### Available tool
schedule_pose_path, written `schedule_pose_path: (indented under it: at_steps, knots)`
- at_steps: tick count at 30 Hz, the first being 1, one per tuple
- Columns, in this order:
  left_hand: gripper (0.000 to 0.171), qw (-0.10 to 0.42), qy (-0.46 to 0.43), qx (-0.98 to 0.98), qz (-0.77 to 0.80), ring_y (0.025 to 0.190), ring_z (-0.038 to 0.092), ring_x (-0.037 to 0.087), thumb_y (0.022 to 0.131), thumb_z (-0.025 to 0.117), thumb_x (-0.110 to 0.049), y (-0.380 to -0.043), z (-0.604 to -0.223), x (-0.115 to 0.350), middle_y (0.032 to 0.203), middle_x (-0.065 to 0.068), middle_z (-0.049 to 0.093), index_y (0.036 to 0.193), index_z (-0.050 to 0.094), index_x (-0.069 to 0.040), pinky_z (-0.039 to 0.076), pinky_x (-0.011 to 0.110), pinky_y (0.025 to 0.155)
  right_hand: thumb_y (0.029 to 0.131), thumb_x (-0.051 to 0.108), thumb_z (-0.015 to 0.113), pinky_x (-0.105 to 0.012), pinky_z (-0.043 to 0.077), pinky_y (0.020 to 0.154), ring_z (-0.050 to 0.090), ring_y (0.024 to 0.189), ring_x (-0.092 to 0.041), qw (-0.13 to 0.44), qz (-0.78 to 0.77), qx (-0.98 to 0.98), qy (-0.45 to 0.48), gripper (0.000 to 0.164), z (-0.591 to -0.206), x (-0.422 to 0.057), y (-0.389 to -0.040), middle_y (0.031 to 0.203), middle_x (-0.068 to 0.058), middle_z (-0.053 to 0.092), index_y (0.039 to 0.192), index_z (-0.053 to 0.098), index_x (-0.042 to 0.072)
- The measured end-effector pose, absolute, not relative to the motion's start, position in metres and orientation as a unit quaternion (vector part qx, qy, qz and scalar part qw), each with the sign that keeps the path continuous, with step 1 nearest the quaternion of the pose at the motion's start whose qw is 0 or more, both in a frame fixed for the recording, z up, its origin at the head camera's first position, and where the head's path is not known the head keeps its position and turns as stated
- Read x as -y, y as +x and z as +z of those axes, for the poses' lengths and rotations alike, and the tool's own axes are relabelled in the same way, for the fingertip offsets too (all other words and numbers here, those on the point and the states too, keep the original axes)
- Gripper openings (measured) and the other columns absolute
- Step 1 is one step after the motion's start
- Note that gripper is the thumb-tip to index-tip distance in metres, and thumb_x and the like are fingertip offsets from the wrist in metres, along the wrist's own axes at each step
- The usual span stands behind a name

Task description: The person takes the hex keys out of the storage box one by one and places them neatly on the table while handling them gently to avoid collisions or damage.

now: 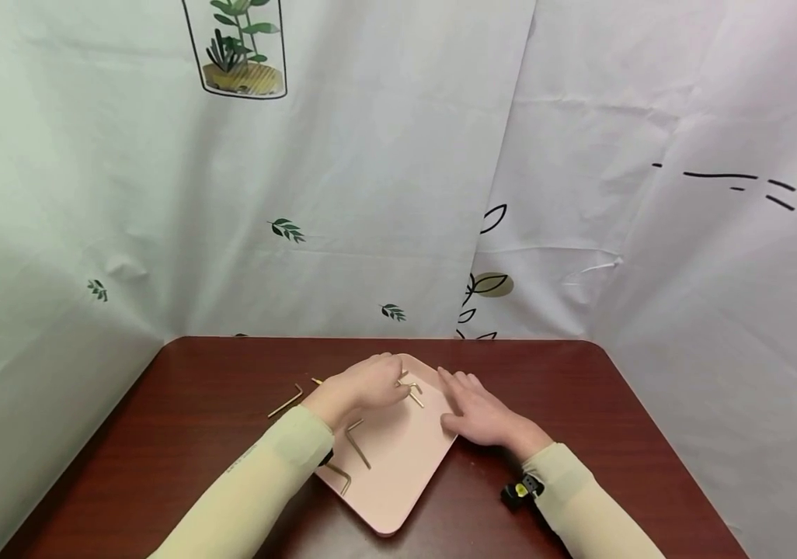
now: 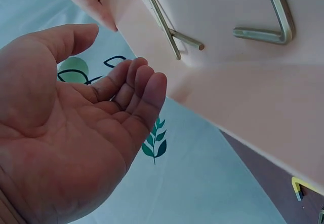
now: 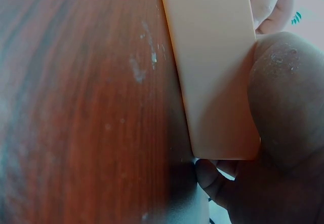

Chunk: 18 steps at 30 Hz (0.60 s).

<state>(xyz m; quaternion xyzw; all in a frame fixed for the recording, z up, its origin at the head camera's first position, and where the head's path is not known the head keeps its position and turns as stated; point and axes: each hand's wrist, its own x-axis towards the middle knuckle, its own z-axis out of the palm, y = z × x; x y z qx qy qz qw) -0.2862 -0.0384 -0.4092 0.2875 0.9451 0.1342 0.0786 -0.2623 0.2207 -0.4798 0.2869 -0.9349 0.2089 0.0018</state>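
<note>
A pale pink tray (image 1: 398, 473) lies askew on the table, with several brass-coloured L-shaped hex keys (image 1: 356, 449) in it. Over the tray's far left part hovers my left hand (image 1: 367, 384), its palm empty and fingers loosely bent. In the left wrist view, two hex keys (image 2: 164, 24) lie crossed beyond the fingertips, and a thicker hex key (image 2: 286, 19) is to their right. My right hand (image 1: 478, 411) holds the tray at its right corner. The right wrist view shows the thumb (image 3: 288, 97) against the rim, with other fingers partly hidden behind the tray.
Left of the tray, one hex key (image 1: 287, 402) lies on the dark red-brown table (image 1: 217, 435). A yellow L-shaped key (image 2: 304, 183) lies outside the tray, mostly hidden by my left arm in the head view. White patterned curtains (image 1: 384, 155) surround the table's back and sides.
</note>
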Motion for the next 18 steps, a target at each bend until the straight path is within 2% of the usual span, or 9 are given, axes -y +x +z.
schedule_pose_path:
  at_steps: [3,7,13,16,18]
  knots:
    - [0.026,0.077,0.278,-0.949,0.130,0.114,0.068,0.033,0.107,0.064,-0.027,-0.285,-0.408,0.034,0.120,0.018,0.072,0.113,0.069,-0.001,0.053,0.051,0.103,0.094,0.025,0.067,-0.047,0.046,0.101,0.047,0.114,-0.027,0.004,0.206,0.936,0.286,0.088,-0.480,-0.221,-0.262,0.126,-0.010,0.055,0.170,0.034,-0.006]
    - [0.022,0.071,0.270,-0.952,0.123,0.101,0.069,0.031,0.106,0.067,-0.027,-0.285,-0.408,0.030,0.111,0.018,0.072,0.103,0.067,-0.005,0.055,0.051,0.097,0.095,0.025,0.067,-0.047,0.047,0.100,0.047,0.113,-0.027,0.006,0.204,0.936,0.287,0.087,-0.482,-0.222,-0.262,0.124,-0.009,0.054,0.169,0.034,-0.006]
    - [0.023,0.068,0.255,-0.957,0.124,0.092,0.065,0.028,0.107,0.067,-0.028,-0.287,-0.412,0.027,0.103,0.013,0.072,0.091,0.066,-0.012,0.056,0.050,0.093,0.095,0.025,0.067,-0.047,0.046,0.100,0.047,0.114,-0.027,0.007,0.206,0.935,0.288,0.087,-0.481,-0.222,-0.262,0.124,-0.010,0.054,0.169,0.034,-0.006]
    - [0.023,0.066,0.239,-0.961,0.123,0.091,0.064,0.026,0.108,0.066,-0.028,-0.287,-0.416,0.026,0.104,0.012,0.073,0.091,0.068,-0.012,0.056,0.049,0.091,0.095,0.025,0.067,-0.048,0.046,0.103,0.047,0.117,-0.028,0.003,0.206,0.936,0.287,0.087,-0.481,-0.221,-0.262,0.129,-0.012,0.055,0.170,0.034,-0.006]
    - [0.021,0.065,0.225,-0.965,0.121,0.089,0.064,0.026,0.109,0.066,-0.028,-0.287,-0.418,0.024,0.106,0.013,0.073,0.097,0.070,-0.010,0.056,0.049,0.089,0.095,0.025,0.067,-0.048,0.046,0.104,0.047,0.118,-0.029,0.001,0.207,0.935,0.287,0.087,-0.480,-0.221,-0.262,0.132,-0.013,0.055,0.170,0.033,-0.005]
